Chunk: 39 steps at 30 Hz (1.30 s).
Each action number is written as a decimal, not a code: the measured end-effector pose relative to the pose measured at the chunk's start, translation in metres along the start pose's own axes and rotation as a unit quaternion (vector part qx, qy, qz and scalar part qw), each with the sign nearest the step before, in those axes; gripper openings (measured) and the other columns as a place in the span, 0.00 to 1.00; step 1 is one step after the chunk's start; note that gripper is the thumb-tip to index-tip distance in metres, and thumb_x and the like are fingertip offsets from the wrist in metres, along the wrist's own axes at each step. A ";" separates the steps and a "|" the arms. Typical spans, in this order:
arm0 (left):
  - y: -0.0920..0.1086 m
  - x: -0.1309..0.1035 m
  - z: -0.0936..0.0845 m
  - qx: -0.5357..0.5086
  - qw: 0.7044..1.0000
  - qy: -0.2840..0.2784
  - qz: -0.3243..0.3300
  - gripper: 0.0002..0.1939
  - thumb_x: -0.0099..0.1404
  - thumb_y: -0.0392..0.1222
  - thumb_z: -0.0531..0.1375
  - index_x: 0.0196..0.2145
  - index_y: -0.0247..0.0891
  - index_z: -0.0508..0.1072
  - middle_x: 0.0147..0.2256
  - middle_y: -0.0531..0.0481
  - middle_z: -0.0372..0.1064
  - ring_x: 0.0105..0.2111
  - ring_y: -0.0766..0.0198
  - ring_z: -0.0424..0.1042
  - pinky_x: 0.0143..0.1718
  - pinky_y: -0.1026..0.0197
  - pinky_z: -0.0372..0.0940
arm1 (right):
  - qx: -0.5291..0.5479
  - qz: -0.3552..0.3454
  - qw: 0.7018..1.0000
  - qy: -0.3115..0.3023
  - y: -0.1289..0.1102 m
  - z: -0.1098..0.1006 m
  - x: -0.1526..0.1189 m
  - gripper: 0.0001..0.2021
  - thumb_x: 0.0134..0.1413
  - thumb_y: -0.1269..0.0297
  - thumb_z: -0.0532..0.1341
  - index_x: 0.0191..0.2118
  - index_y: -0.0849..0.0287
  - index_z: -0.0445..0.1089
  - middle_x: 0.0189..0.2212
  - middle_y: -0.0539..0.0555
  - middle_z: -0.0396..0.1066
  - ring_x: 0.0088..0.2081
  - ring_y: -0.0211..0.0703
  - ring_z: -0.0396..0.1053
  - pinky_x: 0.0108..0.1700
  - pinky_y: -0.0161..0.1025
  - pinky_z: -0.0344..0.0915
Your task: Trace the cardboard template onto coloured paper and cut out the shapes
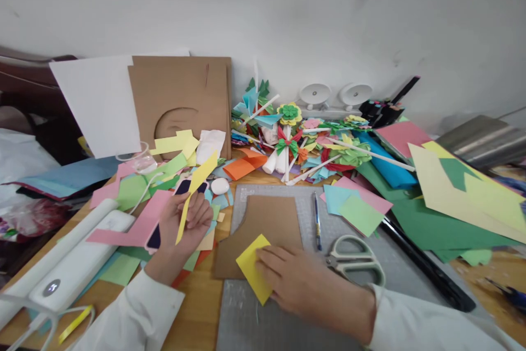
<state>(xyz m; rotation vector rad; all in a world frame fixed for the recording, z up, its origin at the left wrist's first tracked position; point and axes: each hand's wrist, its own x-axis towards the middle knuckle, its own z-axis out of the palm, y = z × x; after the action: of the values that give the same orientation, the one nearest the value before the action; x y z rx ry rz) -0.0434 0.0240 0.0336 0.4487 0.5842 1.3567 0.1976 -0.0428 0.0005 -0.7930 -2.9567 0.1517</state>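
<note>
My left hand (187,225) is raised on the left with its fingers closed on a yellow paper offcut (201,176), a narrow strip that widens at the top. In the middle, my right hand (291,274) grips the right side of a yellow paper square (255,269); its thumb is hidden. The square is above a brown cardboard piece (271,219) with a curved cut at its left, on the grey cutting mat (242,318). Just right of that hand lie scissors (357,260) with pale handles. A pen (317,222) rests above them.
Coloured paper scraps (135,192) and a white device (82,255) with a cable cover the left side. Paper flowers (290,143) are heaped at the back. Cardboard sheets (181,88) lean on the wall. A black bar-shaped tool (431,269) and green sheets (427,225) lie right.
</note>
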 end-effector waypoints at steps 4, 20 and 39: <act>-0.009 -0.001 0.001 0.193 0.981 0.002 -0.001 0.21 0.56 0.44 0.59 0.15 0.39 0.52 0.12 0.60 0.45 0.13 0.74 0.47 0.16 0.68 0.52 | -0.061 -0.041 0.997 0.026 -0.005 -0.004 -0.001 0.14 0.65 0.69 0.52 0.51 0.71 0.66 0.52 0.67 0.69 0.51 0.52 0.67 0.45 0.44 0.67; -0.022 -0.001 -0.009 0.560 0.827 -0.053 -0.014 0.14 0.56 0.48 0.57 0.19 0.37 0.65 0.14 0.57 0.57 0.14 0.70 0.57 0.17 0.67 0.51 | 0.079 -0.061 0.989 0.109 -0.015 0.019 -0.019 0.06 0.62 0.68 0.53 0.41 0.59 0.67 0.31 0.52 0.72 0.33 0.40 0.66 0.33 0.37 0.60; -0.024 -0.051 -0.008 0.633 0.753 -0.143 -0.109 0.17 0.62 0.48 0.59 0.46 0.37 0.70 0.37 0.47 0.71 0.37 0.57 0.71 0.40 0.57 0.67 | 0.286 0.197 0.908 0.233 0.026 0.014 -0.104 0.12 0.66 0.69 0.49 0.49 0.53 0.67 0.42 0.54 0.74 0.44 0.40 0.72 0.46 0.35 0.69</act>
<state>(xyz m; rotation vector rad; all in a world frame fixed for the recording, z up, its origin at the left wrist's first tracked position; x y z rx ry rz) -0.0353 -0.0309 0.0190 1.5979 1.2154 0.4506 0.2987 -0.0734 -0.0209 -1.1166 -2.1020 0.7034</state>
